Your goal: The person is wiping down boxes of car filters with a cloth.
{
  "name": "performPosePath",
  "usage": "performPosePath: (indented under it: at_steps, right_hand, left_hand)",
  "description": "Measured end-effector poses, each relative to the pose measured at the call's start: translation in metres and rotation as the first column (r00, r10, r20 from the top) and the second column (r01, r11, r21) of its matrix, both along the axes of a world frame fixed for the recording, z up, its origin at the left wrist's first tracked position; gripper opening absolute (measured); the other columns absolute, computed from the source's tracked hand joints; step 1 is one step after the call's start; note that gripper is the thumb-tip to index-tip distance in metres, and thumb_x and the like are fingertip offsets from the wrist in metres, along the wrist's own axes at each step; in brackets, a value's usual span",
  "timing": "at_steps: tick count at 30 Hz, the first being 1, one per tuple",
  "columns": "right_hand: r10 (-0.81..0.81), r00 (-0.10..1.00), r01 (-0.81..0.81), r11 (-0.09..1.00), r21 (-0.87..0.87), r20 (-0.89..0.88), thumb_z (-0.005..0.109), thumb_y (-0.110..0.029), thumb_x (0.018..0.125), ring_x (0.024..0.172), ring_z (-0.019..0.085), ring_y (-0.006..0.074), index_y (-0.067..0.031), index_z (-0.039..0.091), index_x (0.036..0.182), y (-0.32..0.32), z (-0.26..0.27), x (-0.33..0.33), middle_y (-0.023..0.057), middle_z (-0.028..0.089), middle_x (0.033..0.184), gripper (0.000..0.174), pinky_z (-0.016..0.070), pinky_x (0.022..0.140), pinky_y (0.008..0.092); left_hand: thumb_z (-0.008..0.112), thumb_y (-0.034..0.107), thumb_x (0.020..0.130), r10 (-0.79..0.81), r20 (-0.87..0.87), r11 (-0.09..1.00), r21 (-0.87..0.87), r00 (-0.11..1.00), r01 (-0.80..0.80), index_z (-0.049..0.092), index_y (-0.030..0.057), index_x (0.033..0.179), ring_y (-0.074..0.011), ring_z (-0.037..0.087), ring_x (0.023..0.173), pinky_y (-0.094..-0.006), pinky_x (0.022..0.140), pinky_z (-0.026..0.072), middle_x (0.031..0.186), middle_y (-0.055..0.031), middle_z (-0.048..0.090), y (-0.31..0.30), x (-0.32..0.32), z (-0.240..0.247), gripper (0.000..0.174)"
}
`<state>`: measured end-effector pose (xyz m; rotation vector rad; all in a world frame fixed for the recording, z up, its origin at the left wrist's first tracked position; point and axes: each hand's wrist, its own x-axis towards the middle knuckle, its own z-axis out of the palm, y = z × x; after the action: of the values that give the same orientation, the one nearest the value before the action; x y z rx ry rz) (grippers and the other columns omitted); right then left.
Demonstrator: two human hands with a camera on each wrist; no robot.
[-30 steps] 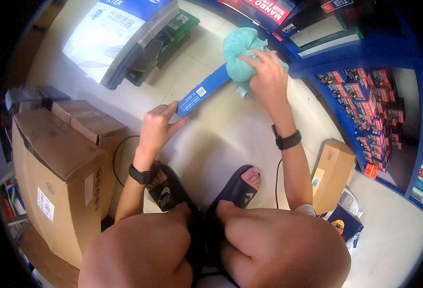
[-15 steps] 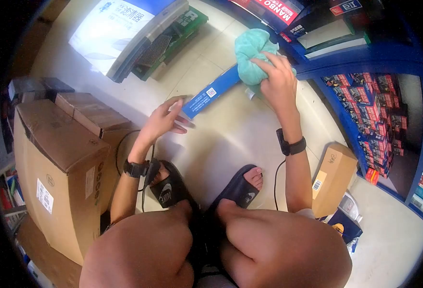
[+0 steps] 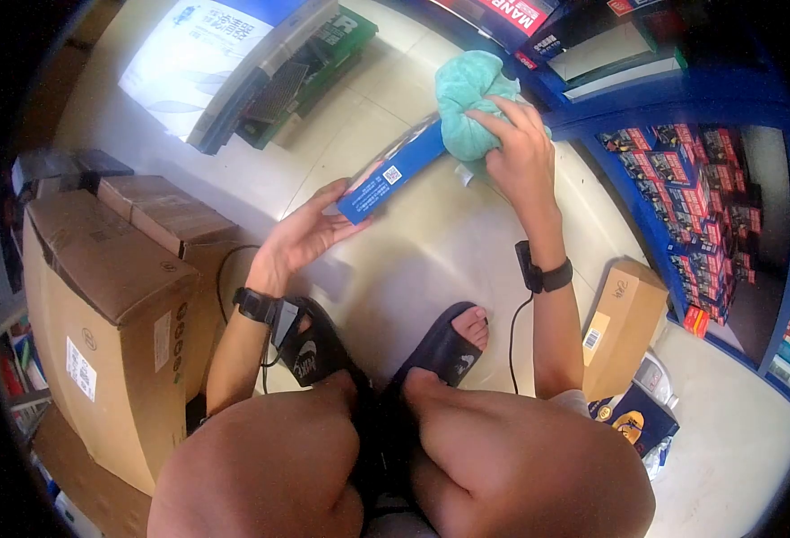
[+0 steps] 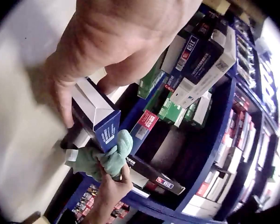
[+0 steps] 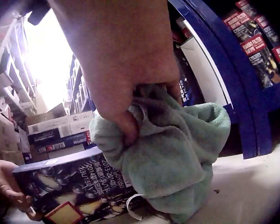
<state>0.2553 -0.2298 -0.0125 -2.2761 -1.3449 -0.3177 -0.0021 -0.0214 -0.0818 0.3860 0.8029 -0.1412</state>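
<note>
A long, flat blue box [image 3: 393,177] with white print and a QR code is held up over the floor. My left hand [image 3: 310,231] grips its near left end, thumb on one side and fingers on the other. At the far end, my right hand [image 3: 522,148] grips a bunched mint-green cloth [image 3: 467,103] that lies against the box and covers that end. Dark printing and yellow pictures show on the box's broad face [image 5: 79,191] in the right wrist view. The left wrist view shows the white top flap [image 4: 91,102].
Blue shelving [image 3: 655,112] with stacked red-and-blue boxes [image 3: 682,206] stands at the right. Brown cartons [image 3: 108,260] are at the left, another carton [image 3: 624,327] by my right forearm. A white display panel [image 3: 193,58] stands at the back left. My sandalled feet are below.
My left hand loosened from the box's end, fingers spread, then took hold of it again. The box has turned a little, showing more of its upper side. The cloth hand shifted slightly right.
</note>
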Motion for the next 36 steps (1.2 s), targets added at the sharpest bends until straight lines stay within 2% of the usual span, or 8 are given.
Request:
performPosePath:
  at_steps: [3,7,12,16,18,22,27,36]
  right_hand:
    - [-0.007,1.0,0.007,1.0,-0.013,0.009,0.068,0.011,0.073,0.113,0.067,0.0313,-0.0198,0.084,0.114,-0.001,0.002,-0.002,0.0045,0.074,0.129,0.054,0.0595,0.093,0.0431]
    - [-0.002,1.0,0.003,0.999,-0.044,0.01,0.067,0.01,0.074,0.114,0.067,0.031,-0.0219,0.083,0.117,-0.007,0.009,-0.003,0.0041,0.073,0.13,0.056,0.0603,0.091,0.0435]
    - [-0.092,0.995,0.094,0.991,-0.093,0.034,0.067,0.008,0.074,0.116,0.067,0.0309,-0.0235,0.082,0.117,-0.016,0.015,-0.009,0.0038,0.073,0.131,0.056,0.0609,0.09,0.0436]
    - [-0.103,0.995,0.104,0.988,-0.115,0.011,0.069,0.005,0.074,0.118,0.067,0.0316,-0.0244,0.081,0.121,-0.018,0.018,-0.021,0.0049,0.071,0.133,0.057,0.0609,0.091,0.0443]
    - [-0.005,1.0,0.004,0.991,-0.132,-0.012,0.071,0.0,0.075,0.12,0.065,0.0323,-0.0259,0.079,0.126,-0.015,0.02,-0.032,0.0066,0.069,0.134,0.058,0.0609,0.091,0.0447]
    - [0.125,0.986,-0.137,0.985,-0.107,-0.112,0.072,-0.005,0.076,0.12,0.063,0.033,-0.025,0.077,0.129,-0.001,0.025,-0.072,0.008,0.068,0.134,0.057,0.061,0.091,0.0452]
    - [0.294,0.916,-0.307,0.952,-0.007,-0.272,0.073,-0.006,0.075,0.115,0.063,0.0318,-0.02,0.078,0.128,0.024,0.002,-0.107,0.0087,0.067,0.135,0.055,0.0615,0.09,0.0447]
    - [0.261,0.936,-0.268,0.964,0.003,-0.235,0.072,-0.004,0.075,0.111,0.065,0.0297,-0.0203,0.084,0.117,0.037,-0.024,-0.101,0.0059,0.072,0.128,0.047,0.0615,0.088,0.0443]
  left_hand:
    - [0.056,0.018,0.115,0.094,0.037,0.993,-0.081,0.995,-0.091,0.044,-0.0028,0.156,-0.0382,0.07,0.122,-0.0452,0.103,0.0667,0.143,-0.027,0.057,-0.001,-0.002,-0.013,0.048]
    - [0.062,0.014,0.111,0.08,0.035,0.997,-0.009,0.996,-0.079,0.038,-0.0055,0.158,-0.0349,0.071,0.12,-0.0445,0.1,0.0679,0.143,-0.0254,0.058,-0.004,-0.007,-0.015,0.056]
    - [0.079,0.002,0.097,0.021,0.021,0.939,0.343,1.0,-0.027,0.017,-0.0064,0.163,-0.0311,0.074,0.114,-0.0387,0.089,0.07,0.14,-0.0265,0.058,-0.009,-0.004,0.01,0.09]
    - [0.08,0.002,0.096,-0.048,0.097,0.89,0.456,0.994,-0.002,0.018,-0.0023,0.163,-0.0302,0.073,0.116,-0.0397,0.093,0.0686,0.138,-0.0211,0.062,-0.007,-0.004,0.003,0.092]
    - [0.081,0.0,0.094,-0.012,0.092,0.818,0.573,0.996,-0.043,0.024,0.0029,0.16,-0.0306,0.071,0.12,-0.0416,0.094,0.0662,0.138,-0.0197,0.063,-0.014,-0.003,0.007,0.088]
    - [0.081,-0.004,0.091,0.012,0.08,0.802,0.594,0.997,-0.057,0.026,0.0091,0.159,-0.0301,0.069,0.123,-0.0439,0.098,0.0632,0.14,-0.0203,0.062,-0.022,-0.001,0.023,0.088]
    - [0.076,-0.011,0.092,-0.097,0.117,0.703,0.711,0.988,-0.016,0.024,0.0132,0.159,-0.0293,0.066,0.125,-0.0444,0.105,0.0583,0.146,-0.0209,0.058,-0.014,-0.004,0.011,0.089]
    - [0.083,-0.01,0.086,-0.156,0.154,0.69,0.724,0.976,-0.004,0.022,0.011,0.159,-0.0264,0.068,0.122,-0.0433,0.105,0.0591,0.14,-0.0183,0.062,-0.002,0.0,0.007,0.097]
